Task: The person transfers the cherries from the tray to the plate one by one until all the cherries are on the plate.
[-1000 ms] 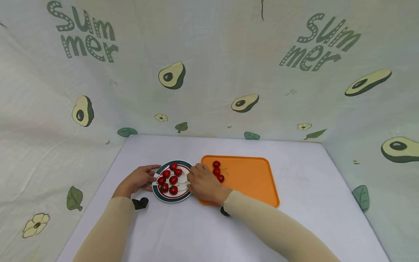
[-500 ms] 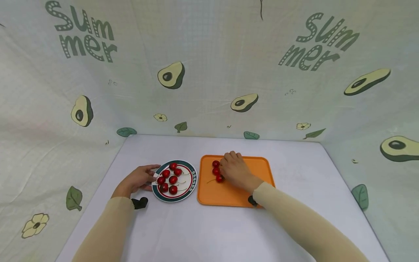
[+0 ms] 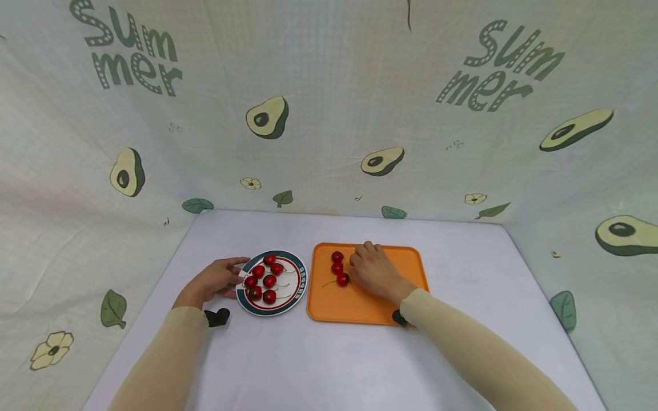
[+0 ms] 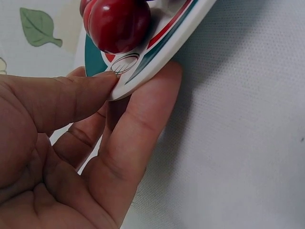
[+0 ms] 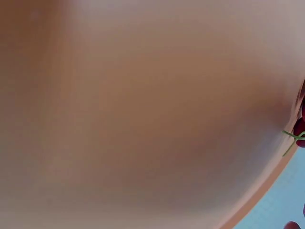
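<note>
My left hand (image 3: 213,281) pinches the rim of a round plate (image 3: 248,307) with a green-and-red border. In the left wrist view the thumb (image 4: 81,95) lies on top of the rim and a finger (image 4: 147,109) is beneath it. Several red cherries (image 3: 269,280) with thin stems lie on the plate. My right hand (image 3: 376,271) is over the orange tray (image 3: 334,311), just right of a column of three cherries (image 3: 337,268). Its fingertips are hidden, so whether they grip anything is unclear. The right wrist view is mostly blur, with cherries (image 5: 299,132) and a green stem at its edge.
A white-covered table (image 3: 308,365) lies under plate and tray, which sit side by side with a narrow gap. Behind and beside it hangs a cloth (image 3: 329,114) printed with avocados and leaves. Bare tray surface shows below the cherries.
My right hand has moved from the plate's right edge over to the tray, right of its cherries, then shifted only slightly. The left hand keeps its pinch on the plate.
</note>
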`<state>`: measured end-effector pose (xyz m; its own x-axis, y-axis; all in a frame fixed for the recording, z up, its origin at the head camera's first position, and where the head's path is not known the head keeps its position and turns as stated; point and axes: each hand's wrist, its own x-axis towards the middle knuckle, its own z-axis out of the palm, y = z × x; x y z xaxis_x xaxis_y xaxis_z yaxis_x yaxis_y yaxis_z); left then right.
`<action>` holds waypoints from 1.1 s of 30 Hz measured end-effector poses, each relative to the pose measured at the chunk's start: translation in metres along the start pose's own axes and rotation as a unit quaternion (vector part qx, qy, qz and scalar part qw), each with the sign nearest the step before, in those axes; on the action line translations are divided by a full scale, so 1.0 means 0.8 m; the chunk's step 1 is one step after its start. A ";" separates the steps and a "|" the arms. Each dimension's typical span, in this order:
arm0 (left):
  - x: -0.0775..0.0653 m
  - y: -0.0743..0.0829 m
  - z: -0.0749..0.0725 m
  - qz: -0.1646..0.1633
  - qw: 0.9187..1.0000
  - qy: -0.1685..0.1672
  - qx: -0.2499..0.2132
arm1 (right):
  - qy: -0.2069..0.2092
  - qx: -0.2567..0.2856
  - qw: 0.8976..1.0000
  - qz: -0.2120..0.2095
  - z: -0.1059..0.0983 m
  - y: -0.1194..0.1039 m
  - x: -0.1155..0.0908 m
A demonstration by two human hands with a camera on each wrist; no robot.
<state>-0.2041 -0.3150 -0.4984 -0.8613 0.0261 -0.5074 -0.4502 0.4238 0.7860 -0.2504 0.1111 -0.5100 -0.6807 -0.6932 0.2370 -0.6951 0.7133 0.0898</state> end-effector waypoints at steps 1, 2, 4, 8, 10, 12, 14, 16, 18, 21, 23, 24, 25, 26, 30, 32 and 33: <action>0.000 0.000 0.001 -0.001 1.000 0.001 0.000 | -0.003 -0.002 1.000 0.001 -0.001 -0.001 0.001; 0.000 0.000 0.001 -0.001 1.000 0.002 0.000 | -0.005 -0.005 1.000 0.002 -0.001 -0.001 0.002; 0.001 -0.001 0.002 0.004 1.000 0.003 0.003 | -0.011 -0.009 1.000 0.003 -0.002 -0.002 0.003; 0.001 -0.001 0.003 0.007 1.000 0.001 0.001 | -0.014 -0.019 1.000 0.007 -0.002 -0.003 0.002; 0.000 -0.001 0.003 0.007 1.000 -0.001 -0.001 | -0.013 -0.024 1.000 0.005 -0.001 -0.004 0.002; -0.001 -0.002 0.003 0.006 1.000 -0.001 -0.002 | -0.010 -0.029 1.000 0.001 0.000 -0.005 0.002; -0.003 -0.003 0.003 0.004 1.000 0.000 -0.004 | -0.004 -0.028 1.000 -0.003 0.001 -0.007 0.002; -0.004 -0.003 0.004 0.003 1.000 0.000 -0.004 | -0.003 -0.027 1.000 -0.004 0.000 -0.009 0.003; -0.005 -0.003 0.004 0.000 1.000 -0.002 -0.007 | -0.005 -0.028 1.000 -0.005 0.000 -0.010 0.003; -0.005 -0.003 0.004 0.003 1.000 -0.002 -0.006 | -0.007 -0.032 0.999 -0.005 -0.001 -0.012 0.004; -0.005 -0.002 0.004 0.004 1.000 0.001 -0.003 | -0.006 -0.034 0.999 -0.005 -0.003 -0.012 0.005; -0.006 -0.001 0.004 0.005 1.000 0.001 0.000 | -0.004 -0.036 0.999 -0.006 -0.003 -0.012 0.005; -0.006 -0.001 0.004 0.004 1.000 0.003 0.001 | -0.002 -0.037 0.999 -0.006 -0.004 -0.012 0.005; -0.007 0.000 0.003 0.003 1.000 0.004 0.001 | 0.000 -0.037 0.999 -0.007 -0.005 -0.012 0.005; -0.008 0.001 0.003 0.001 1.000 0.005 0.005 | 0.013 -0.032 0.999 -0.011 -0.011 -0.009 0.006; -0.007 0.001 0.003 0.004 1.000 0.004 0.006 | 0.019 -0.024 0.999 -0.009 -0.014 -0.008 0.006; -0.007 0.001 0.003 0.006 1.000 0.004 0.006 | 0.021 -0.021 1.000 -0.008 -0.016 -0.007 0.006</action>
<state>-0.1992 -0.3128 -0.4956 -0.8684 0.0235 -0.4952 -0.4373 0.4344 0.7875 -0.2469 0.1050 -0.4969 -0.6591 -0.7000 0.2748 -0.6945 0.7068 0.1345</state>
